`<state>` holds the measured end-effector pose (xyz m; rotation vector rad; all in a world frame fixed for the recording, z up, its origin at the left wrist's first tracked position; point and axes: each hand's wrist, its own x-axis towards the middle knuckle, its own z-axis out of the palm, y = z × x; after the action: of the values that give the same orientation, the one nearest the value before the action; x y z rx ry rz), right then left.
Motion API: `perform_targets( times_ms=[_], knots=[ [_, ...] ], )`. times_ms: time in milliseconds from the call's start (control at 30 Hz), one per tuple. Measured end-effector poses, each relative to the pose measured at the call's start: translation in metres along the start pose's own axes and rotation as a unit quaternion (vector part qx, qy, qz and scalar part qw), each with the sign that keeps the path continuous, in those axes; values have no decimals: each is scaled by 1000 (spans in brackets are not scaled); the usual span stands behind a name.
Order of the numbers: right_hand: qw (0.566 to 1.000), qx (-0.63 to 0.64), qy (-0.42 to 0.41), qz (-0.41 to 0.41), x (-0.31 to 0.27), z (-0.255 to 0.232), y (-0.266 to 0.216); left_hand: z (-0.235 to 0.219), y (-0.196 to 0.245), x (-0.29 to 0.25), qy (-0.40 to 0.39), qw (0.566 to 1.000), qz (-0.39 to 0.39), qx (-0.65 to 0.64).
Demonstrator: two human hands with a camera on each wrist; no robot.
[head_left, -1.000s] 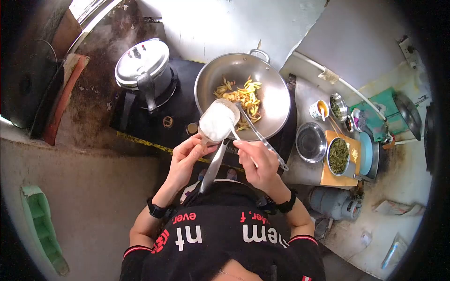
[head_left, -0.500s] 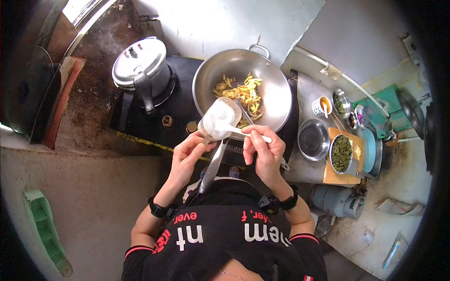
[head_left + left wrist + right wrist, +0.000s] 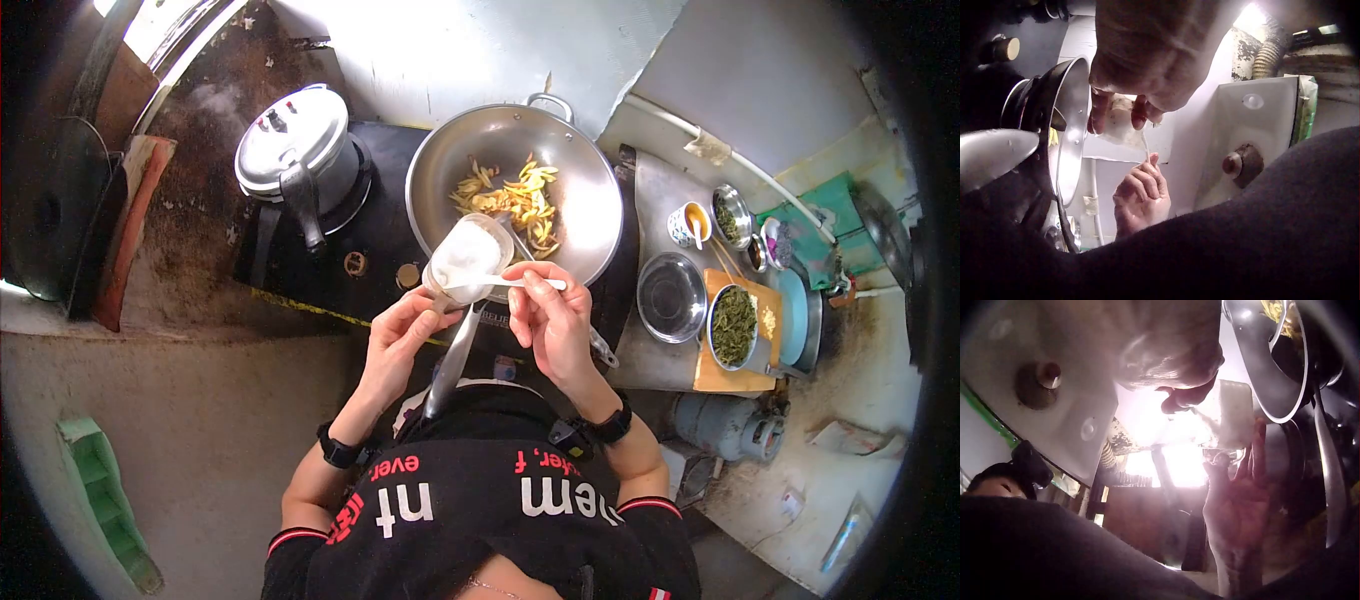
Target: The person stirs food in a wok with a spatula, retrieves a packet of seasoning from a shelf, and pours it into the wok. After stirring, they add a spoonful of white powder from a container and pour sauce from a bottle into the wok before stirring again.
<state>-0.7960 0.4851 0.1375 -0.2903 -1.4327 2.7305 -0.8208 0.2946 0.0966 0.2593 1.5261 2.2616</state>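
In the head view, my left hand (image 3: 395,338) grips a small clear container (image 3: 470,238) of white grains, tilted over the near rim of the wok (image 3: 592,225). My right hand (image 3: 557,325) pinches the handle of a white spoon (image 3: 530,283), whose bowl end is in the container. Yellowish sliced food (image 3: 528,200) lies in the wok with a metal spatula (image 3: 602,347) leaning across it. The wok's long handle (image 3: 455,365) points toward my body. The right wrist view shows the container (image 3: 1236,412) between both hands.
A pressure cooker (image 3: 300,150) stands on the stove's left burner, with steam nearby. On the right counter are a metal bowl (image 3: 670,297), a bowl of chopped greens (image 3: 735,327) on a cutting board (image 3: 715,375), and a patterned cup (image 3: 682,226). A gas cylinder (image 3: 725,425) sits below.
The spoon has swung from a steep angle to lie nearly level across the container. My right hand has risen slightly toward the wok; the left hand keeps its hold on the container.
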Motion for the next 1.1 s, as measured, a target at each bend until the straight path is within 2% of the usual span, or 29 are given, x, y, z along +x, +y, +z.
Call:
perform_targets(
  times_ms=[333, 467, 567, 600, 700, 800, 900, 933, 1100],
  knots=[
    [994, 99, 14, 43, 13, -20, -2, -2, -5, 2, 10, 999, -20, -28],
    [988, 150, 24, 17, 27, -35, -14, -7, -6, 5, 25, 999, -16, -28],
    [990, 128, 36, -37, 49, -51, -25, -15, -1, 0, 41, 999, -2, -21],
    [990, 121, 62, -29, 55, -50, -28, -18, 0, -3, 53, 998, 1, -29],
    [990, 102, 54, -75, 82, -72, -29, -34, 1, -10, 60, 998, 10, -33],
    [991, 57, 105, -57, 100, -78, -27, -36, 8, -15, 75, 997, 15, -25],
    [994, 3, 96, -62, 113, -82, -18, -43, 4, -19, 72, 996, 27, -35],
    [992, 40, 100, -59, 120, -89, -15, -44, 4, -20, 71, 996, 28, -34],
    [992, 20, 112, -46, 130, -109, -10, -44, 4, -23, 67, 996, 37, -42]
  ],
)
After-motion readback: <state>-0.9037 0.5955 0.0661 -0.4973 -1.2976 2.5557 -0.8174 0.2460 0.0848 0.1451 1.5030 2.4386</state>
